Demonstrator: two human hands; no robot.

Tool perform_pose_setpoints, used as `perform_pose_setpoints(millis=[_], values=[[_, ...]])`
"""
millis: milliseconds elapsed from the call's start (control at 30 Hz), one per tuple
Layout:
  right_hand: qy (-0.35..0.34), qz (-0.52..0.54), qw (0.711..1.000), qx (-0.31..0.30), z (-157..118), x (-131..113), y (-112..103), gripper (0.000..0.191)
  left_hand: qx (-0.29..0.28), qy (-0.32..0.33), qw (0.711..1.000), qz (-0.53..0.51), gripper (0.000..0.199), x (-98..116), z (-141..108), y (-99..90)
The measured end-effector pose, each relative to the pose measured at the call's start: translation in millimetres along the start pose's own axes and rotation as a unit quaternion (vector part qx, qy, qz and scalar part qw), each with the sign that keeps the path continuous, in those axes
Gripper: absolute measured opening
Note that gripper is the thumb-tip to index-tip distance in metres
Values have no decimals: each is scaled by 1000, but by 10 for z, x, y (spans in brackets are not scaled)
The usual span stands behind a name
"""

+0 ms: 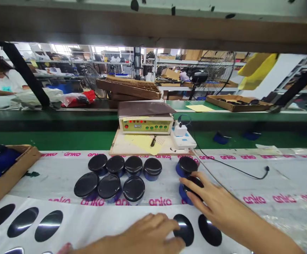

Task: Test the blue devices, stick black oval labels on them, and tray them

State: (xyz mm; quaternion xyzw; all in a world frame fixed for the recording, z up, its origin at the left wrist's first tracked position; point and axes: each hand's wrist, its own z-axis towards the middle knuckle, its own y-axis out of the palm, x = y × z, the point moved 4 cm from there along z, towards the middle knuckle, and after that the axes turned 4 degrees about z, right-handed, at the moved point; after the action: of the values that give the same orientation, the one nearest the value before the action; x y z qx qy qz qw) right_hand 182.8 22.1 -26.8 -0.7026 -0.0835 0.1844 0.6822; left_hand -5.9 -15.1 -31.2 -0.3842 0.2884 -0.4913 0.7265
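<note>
My right hand [208, 195] has its fingers around a round blue piece with a glossy black top [184, 193], standing on the plastic-covered table. Just behind it stands another such black-topped blue piece [187, 165]. To the left, several more of them [109, 186] form two rows. My left hand [148, 234], slightly blurred, is low in the view over a white sheet [89, 220]. Its thumb and forefinger are apart, with nothing visible between them. Beside those fingertips lies a black oval sticker [184, 230] on the sheet, and a second oval sticker [210, 231] lies to its right.
A cardboard box [12, 173] with blue pieces sits at left. Ahead are a control box [145, 121], a white power strip [183, 138] and a loose black cable [238, 171]. Blue pieces [221, 137] lie on the green belt [63, 139]. A person [10, 79] is at far left.
</note>
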Motion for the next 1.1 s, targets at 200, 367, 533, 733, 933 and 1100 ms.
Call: perform_pose_setpoints(millis=[200, 367, 533, 733, 933, 1100], values=[[-55, 25, 997, 40, -35, -100, 52, 29, 70, 30, 986, 150, 32, 310, -308, 656], [-81, 59, 993, 63, -60, -19, 103, 32, 68, 33, 985, 155, 33, 278, -368, 615], [-167, 17, 980, 106, 45, -352, -50, 26, 85, 28, 984, 156, 33, 279, -349, 631], [-139, 4, 982, 124, 344, -867, 2, 21, 116, 9, 987, 107, 27, 267, -288, 633], [-92, 24, 990, 105, 384, -884, 33, 46, 118, -20, 992, 26, 19, 226, -253, 484], [-65, 149, 986, 29, -65, -542, -156, 21, -12, -134, 988, -77, 81, 10, -322, 333]])
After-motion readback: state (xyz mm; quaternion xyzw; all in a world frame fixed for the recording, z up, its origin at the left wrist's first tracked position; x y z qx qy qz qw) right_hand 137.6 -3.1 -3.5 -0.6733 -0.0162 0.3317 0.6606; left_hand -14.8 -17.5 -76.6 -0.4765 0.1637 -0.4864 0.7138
